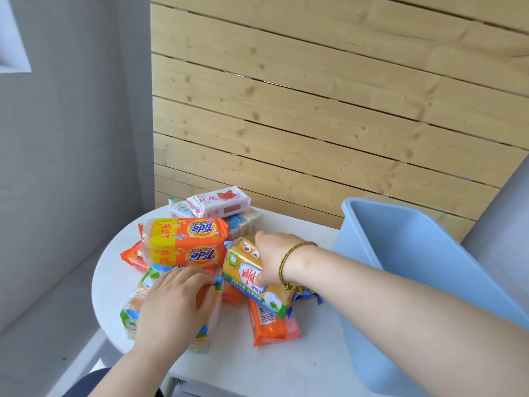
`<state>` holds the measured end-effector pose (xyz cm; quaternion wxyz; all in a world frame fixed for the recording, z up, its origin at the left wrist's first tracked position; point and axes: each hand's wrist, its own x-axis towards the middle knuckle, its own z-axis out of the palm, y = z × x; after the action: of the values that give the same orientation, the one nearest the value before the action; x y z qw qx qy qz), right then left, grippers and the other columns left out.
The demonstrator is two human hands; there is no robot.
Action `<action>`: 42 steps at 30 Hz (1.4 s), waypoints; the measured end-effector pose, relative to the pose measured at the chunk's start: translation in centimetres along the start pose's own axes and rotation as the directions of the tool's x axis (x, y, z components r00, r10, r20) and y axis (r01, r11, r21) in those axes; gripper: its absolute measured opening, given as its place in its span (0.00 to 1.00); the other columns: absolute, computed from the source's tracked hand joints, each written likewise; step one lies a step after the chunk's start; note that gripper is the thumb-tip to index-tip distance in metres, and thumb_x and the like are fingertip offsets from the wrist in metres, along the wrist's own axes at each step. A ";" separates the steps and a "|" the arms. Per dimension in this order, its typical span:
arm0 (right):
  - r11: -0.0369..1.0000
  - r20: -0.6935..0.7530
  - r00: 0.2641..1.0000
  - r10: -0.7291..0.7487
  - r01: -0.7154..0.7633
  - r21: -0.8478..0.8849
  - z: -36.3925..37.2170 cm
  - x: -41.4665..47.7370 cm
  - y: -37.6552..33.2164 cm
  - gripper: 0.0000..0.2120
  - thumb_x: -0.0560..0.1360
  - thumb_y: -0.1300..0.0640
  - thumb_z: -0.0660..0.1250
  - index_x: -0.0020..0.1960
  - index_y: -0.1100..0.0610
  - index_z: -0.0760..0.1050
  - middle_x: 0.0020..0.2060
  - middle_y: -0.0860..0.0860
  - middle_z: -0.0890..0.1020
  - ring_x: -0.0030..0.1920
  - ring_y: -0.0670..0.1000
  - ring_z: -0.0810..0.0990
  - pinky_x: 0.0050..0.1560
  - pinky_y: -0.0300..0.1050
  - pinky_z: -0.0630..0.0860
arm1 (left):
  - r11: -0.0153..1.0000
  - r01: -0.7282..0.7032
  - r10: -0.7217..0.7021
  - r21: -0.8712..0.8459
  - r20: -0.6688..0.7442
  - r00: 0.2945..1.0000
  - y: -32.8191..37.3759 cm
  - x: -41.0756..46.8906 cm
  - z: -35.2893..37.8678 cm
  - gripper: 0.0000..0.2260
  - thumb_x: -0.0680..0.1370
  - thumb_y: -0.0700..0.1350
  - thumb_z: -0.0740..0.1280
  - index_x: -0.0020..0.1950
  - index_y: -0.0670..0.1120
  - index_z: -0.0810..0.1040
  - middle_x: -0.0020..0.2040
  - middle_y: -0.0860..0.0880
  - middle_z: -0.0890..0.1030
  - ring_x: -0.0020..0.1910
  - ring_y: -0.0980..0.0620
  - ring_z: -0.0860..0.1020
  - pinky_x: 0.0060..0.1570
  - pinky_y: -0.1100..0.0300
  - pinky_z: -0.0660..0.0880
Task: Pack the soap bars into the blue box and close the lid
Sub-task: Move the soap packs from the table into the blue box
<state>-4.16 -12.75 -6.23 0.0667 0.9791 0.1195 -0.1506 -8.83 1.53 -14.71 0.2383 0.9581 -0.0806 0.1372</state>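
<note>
While the blue box point(429, 282) stands open at about three o'clock on the white table point(286, 365), both hands are down in the heap of soap packs at about nine o'clock. The right hand point(274, 257) is closed around a yellow soap pack point(252, 279), fingers curled over its upper end; the pack's long axis runs from eleven o'clock down to five o'clock, and its lower end lies over an orange pack point(269, 328). The left hand point(171, 308) lies palm down on another yellow pack point(137, 305) at about seven o'clock, fingers bent over its far edge; whether it grips or only presses I cannot tell. Beyond them sit the stacked orange Tide packs point(186, 242) and a pink pack point(219, 200) at twelve o'clock. No lid shows.

What matters next is that the box lies to the right of the heap, so the right hand is much the nearer one. Its pack would probably need carrying toward three o'clock, over the box's near wall, then turning to lie along the box.
</note>
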 end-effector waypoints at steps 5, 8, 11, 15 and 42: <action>0.969 -0.167 0.986 0.023 0.019 0.246 -3.8 -2.3 3.1 0.26 0.69 0.53 0.71 0.63 0.57 0.68 0.52 0.53 0.79 0.44 0.53 0.75 0.34 0.38 0.72 | 1.000 0.022 -0.022 -0.013 0.005 1.000 -0.1 0.0 0.5 0.05 0.65 0.44 0.68 0.36 0.45 0.82 0.36 0.48 0.84 0.37 0.44 0.82 0.37 0.51 0.78; 0.895 -0.355 0.926 0.125 0.049 0.443 -5.4 -4.4 6.4 0.28 0.68 0.54 0.73 0.65 0.54 0.66 0.46 0.47 0.75 0.43 0.46 0.72 0.34 0.32 0.67 | 0.995 0.075 -0.078 -0.060 -0.043 0.996 0.3 -0.1 0.7 0.04 0.66 0.38 0.72 0.39 0.44 0.82 0.40 0.45 0.84 0.42 0.39 0.81 0.42 0.48 0.76; 0.805 -0.455 0.853 0.257 0.072 0.589 -5.9 -6.7 10.3 0.27 0.67 0.57 0.73 0.63 0.53 0.68 0.42 0.45 0.73 0.37 0.43 0.72 0.35 0.36 0.65 | 0.995 0.039 -0.048 -0.088 -0.106 0.993 1.6 0.0 1.1 0.07 0.66 0.40 0.67 0.39 0.40 0.82 0.42 0.41 0.84 0.44 0.38 0.81 0.47 0.44 0.75; 0.742 -0.406 0.831 0.381 -0.012 0.670 -5.5 -10.0 16.5 0.27 0.67 0.61 0.73 0.63 0.54 0.68 0.44 0.50 0.75 0.34 0.41 0.72 0.34 0.32 0.69 | 0.896 0.016 -0.064 -0.445 -0.094 0.993 6.1 0.9 1.9 0.06 0.72 0.36 0.66 0.43 0.46 0.80 0.44 0.52 0.81 0.45 0.49 0.76 0.46 0.67 0.68; 0.995 0.472 0.881 -0.032 -0.018 0.101 6.4 -6.2 19.7 0.12 0.72 0.54 0.69 0.54 0.51 0.73 0.48 0.47 0.81 0.36 0.38 0.76 0.24 0.31 0.68 | 0.527 0.174 0.091 -0.832 0.259 0.962 20.1 4.4 6.5 0.27 0.73 0.34 0.62 0.50 0.68 0.62 0.67 0.63 0.59 0.70 0.58 0.61 0.69 0.52 0.63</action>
<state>-6.70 -34.13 -8.52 0.0429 0.9145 0.0953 -0.3909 -7.62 -19.57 -10.15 0.6634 0.7316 -0.1459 -0.0572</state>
